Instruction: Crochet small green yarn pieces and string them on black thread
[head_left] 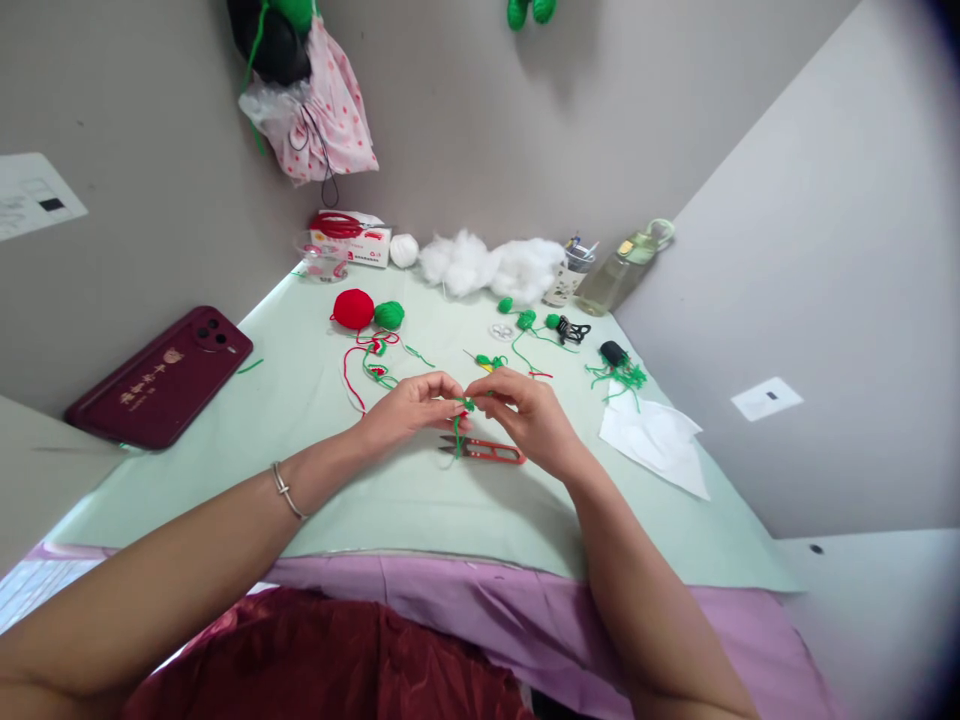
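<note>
My left hand (416, 402) pinches a small green crochet piece (468, 405) between thumb and fingertips, and a bit of red shows under it. From the piece a green yarn tail (458, 438) hangs down. Close beside it, my right hand (521, 408) has its thumb and fingers pressed together at the right edge of the piece; whether a needle or hook is in them I cannot make out. Below the hands, orange thread snips (487, 452) lie on the table. Just beyond the fingers are a small green yarn piece (491, 361) and something yellow, partly hidden.
Red (353, 309) and green yarn balls (389, 315) sit at back left, near red-and-green crochet pieces (377, 370). White stuffing (491, 266), a pen cup (570, 277) and a bottle (619, 270) line the wall. A maroon phone (161, 380) lies left, white paper (652, 437) right.
</note>
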